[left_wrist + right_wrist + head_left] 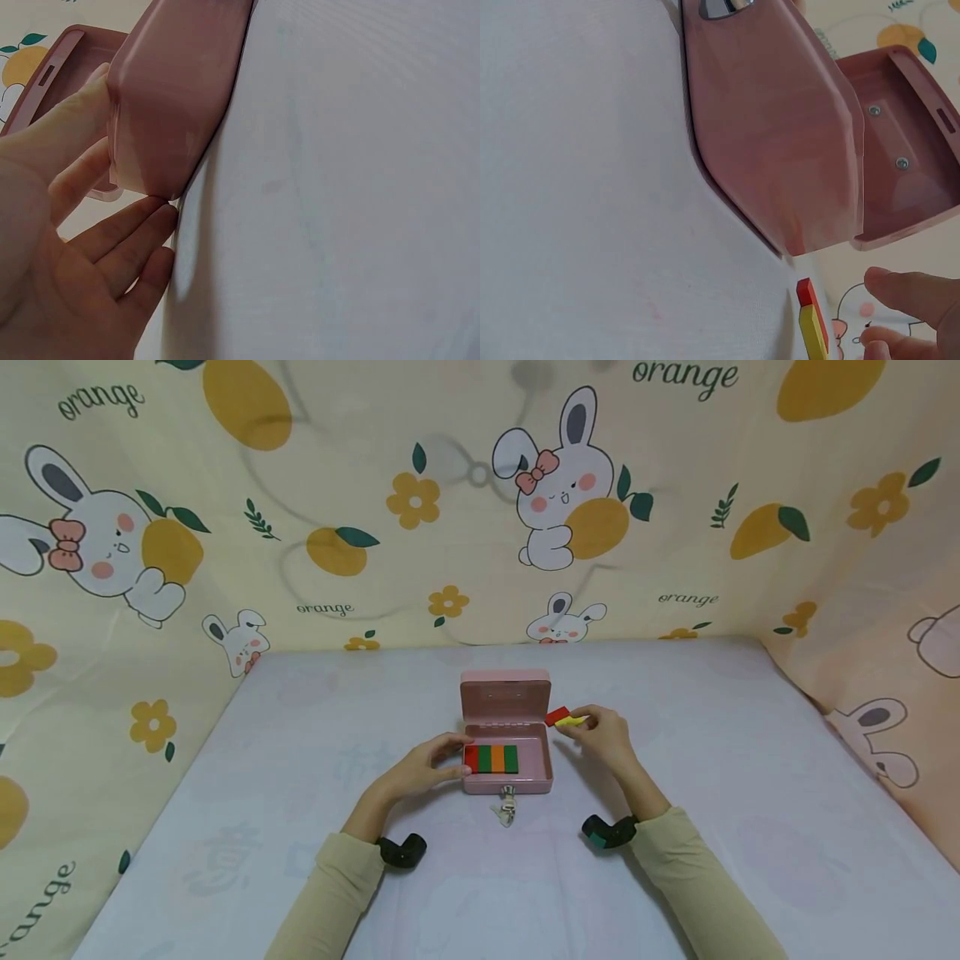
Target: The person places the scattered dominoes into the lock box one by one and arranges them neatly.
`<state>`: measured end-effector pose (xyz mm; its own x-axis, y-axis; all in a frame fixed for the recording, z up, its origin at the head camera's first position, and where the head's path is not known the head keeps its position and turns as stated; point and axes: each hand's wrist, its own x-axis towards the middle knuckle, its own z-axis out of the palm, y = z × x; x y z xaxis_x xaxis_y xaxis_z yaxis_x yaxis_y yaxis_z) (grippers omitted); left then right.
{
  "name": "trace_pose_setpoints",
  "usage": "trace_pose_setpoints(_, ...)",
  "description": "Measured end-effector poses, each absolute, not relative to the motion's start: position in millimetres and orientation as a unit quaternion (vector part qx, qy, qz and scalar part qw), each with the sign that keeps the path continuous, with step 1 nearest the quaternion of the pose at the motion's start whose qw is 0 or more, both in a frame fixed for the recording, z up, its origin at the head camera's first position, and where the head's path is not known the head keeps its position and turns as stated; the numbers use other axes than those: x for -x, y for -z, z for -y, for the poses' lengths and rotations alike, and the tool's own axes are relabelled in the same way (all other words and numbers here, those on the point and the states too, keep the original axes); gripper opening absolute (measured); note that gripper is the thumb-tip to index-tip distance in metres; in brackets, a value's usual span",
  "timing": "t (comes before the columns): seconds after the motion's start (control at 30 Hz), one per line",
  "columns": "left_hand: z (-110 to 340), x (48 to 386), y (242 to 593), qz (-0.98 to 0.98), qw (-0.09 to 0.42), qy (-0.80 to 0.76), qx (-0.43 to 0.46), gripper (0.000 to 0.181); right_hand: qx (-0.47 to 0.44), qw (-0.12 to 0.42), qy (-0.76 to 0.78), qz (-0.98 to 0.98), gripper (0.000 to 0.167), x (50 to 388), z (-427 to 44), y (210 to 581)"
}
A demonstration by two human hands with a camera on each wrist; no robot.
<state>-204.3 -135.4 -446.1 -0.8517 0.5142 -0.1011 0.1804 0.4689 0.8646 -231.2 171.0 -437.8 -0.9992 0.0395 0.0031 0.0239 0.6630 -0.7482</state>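
A pink metal box (pixel 545 768) stands with its lid raised. Red, green and orange blocks (pixel 497 759) lie side by side in its left part. My left hand (pixel 420 768) grips the box's left side; in the left wrist view, thumb and index finger of the hand (pixel 82 225) reach over the rim and the other fingertips touch the outer wall. Beside the box's back right corner, my right hand (pixel 602 739) pinches a red block (pixel 557 716) and a yellow block (pixel 572 721). The right wrist view shows part of that hand (pixel 915 322); the actual contact is out of frame.
A key (pixel 507 812) hangs at the lock on the box's front. The raised lid (pixel 506 677) stands at the back of the box. A pale cloth (pixel 300 827) covers the table, and a patterned sheet (pixel 465 552) hangs behind it and along the sides.
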Motion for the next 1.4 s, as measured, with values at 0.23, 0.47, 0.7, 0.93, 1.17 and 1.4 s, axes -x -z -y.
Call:
trace_pose_setpoints(0.23,135.6,204.8,447.6,-0.838,0.173,-0.472,-0.212,0.052,0.058,-0.01,-0.41,0.91,0.047,234.6,-175.0,437.6)
trace_pose_setpoints(0.47,136.5,204.8,448.3,-0.835,0.17,-0.477,-0.214,0.052,0.089,-0.014,-0.401,0.912,0.055,236.8,-176.9,440.0)
trace_pose_setpoints(0.7,135.9,204.6,448.2,-0.835,0.172,-0.477,-0.214,0.052,0.103,-0.029,-0.384,0.917,0.058,238.6,-175.3,440.9)
trace_pose_setpoints(0.93,136.1,204.7,447.5,-0.838,0.171,-0.473,-0.212,0.052,0.123,-0.059,-0.385,0.913,0.062,241.4,-172.6,440.7)
trace_pose_setpoints(1.17,136.5,204.9,447.2,-0.837,0.168,-0.472,-0.218,0.052,0.14,-0.071,-0.371,0.915,0.065,243.6,-169.1,441.7)
trace_pose_setpoints(1.4,136.5,205.4,449.0,-0.839,0.164,-0.469,-0.222,0.052,0.153,-0.075,-0.348,0.922,0.062,244.2,-166.3,442.0)
